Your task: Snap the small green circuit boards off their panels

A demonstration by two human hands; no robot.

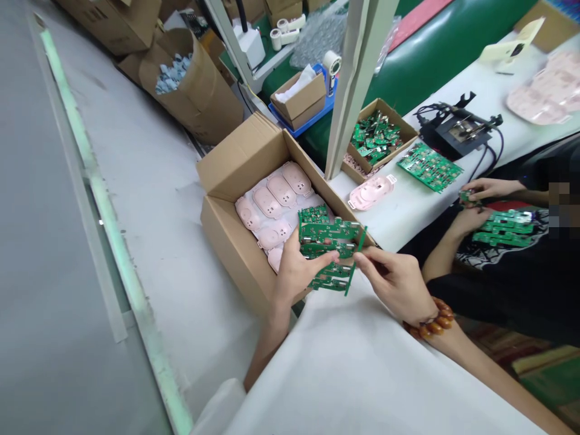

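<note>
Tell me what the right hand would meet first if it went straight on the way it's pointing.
The green circuit board panel comes first: the right hand's fingertips are at its edge, perhaps already touching, though depth is hard to judge from this view.

White bench (408, 220): green circuit board panel (429, 167), pink plastic casing (371, 192), cardboard tray (399, 118), black fixture (455, 134)

Left hand (296, 272) and right hand (394, 284) close together, both gripping

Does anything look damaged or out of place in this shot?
Possibly: the green strip along the edge of the circuit board panel held over the carton sits askew, as if partly snapped away. Whether that is damage cannot be told.
</note>
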